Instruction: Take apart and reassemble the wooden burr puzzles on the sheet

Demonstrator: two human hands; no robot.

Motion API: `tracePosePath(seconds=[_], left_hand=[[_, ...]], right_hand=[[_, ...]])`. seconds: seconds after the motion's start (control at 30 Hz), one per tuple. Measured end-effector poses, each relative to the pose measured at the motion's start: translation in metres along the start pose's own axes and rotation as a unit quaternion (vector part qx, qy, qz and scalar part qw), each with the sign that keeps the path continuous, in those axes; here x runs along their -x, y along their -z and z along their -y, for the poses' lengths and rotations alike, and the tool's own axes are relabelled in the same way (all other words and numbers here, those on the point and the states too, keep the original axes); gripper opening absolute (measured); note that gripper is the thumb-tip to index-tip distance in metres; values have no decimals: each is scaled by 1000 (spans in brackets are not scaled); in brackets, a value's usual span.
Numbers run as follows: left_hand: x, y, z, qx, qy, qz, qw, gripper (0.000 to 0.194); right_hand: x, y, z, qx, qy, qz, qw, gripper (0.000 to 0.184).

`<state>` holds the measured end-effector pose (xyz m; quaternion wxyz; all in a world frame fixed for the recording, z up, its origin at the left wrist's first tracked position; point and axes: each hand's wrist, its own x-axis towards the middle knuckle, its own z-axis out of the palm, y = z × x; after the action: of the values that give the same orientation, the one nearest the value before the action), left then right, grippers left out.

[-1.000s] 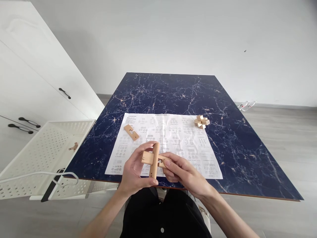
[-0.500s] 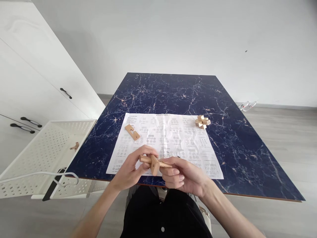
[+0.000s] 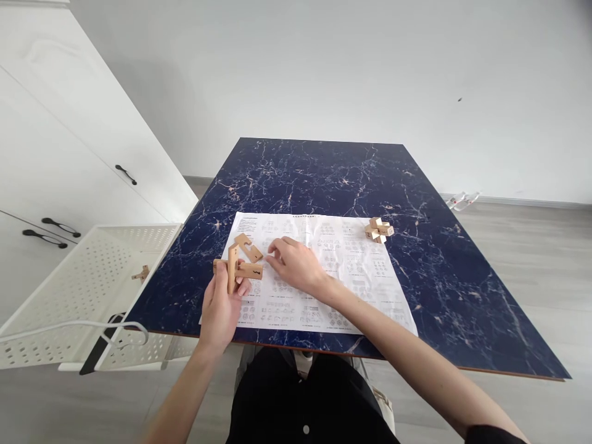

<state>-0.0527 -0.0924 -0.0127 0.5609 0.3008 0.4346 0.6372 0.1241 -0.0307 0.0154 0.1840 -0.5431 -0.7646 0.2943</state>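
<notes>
My left hand point(image 3: 218, 313) is closed around two crossed wooden puzzle pieces point(image 3: 248, 271), one upright through the other, with dark marks on them. They are held over the left side of a printed instruction sheet point(image 3: 324, 231). Just behind them lies a flat wooden puzzle piece point(image 3: 252, 251) with a curved notch and a small mark. My right hand point(image 3: 298, 265) is just right of that flat piece, apart from it. Its fingers are bent and loosely parted, and nothing shows in them.
An assembled wooden burr puzzle point(image 3: 379, 230) sits at the sheet's right edge on the dark blue marbled table point(image 3: 319, 179). Left of the table, a white perforated basket point(image 3: 69, 271) holds a small wooden piece point(image 3: 140, 273), with a white cable point(image 3: 69, 323) across it.
My left hand has moved left and up with the crossed pieces, turning them. My right hand has let go of them and moved forward towards the flat notched piece.
</notes>
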Motion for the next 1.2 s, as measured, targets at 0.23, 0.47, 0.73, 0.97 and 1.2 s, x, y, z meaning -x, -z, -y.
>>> tracePosePath(seconds=[0.23, 0.47, 0.73, 0.97, 1.2], left_hand=[[1, -3, -3, 39, 7, -15, 999, 54], [0, -2, -1, 30, 12, -17, 999, 55], [3, -2, 1, -46, 63, -41, 996, 67], [8, -12, 8, -92, 110, 25, 989, 55], [9, -1, 15, -152, 129, 88, 976, 56]], right_hand=[[-34, -27, 27, 42, 0, 13, 999, 19], [-32, -14, 5, -67, -14, -22, 997, 6], [9, 14, -35, -344, 26, -42, 938, 46], [34, 19, -27, -486, 103, 14, 868, 37], [37, 25, -32, -459, 104, 22, 882, 32]])
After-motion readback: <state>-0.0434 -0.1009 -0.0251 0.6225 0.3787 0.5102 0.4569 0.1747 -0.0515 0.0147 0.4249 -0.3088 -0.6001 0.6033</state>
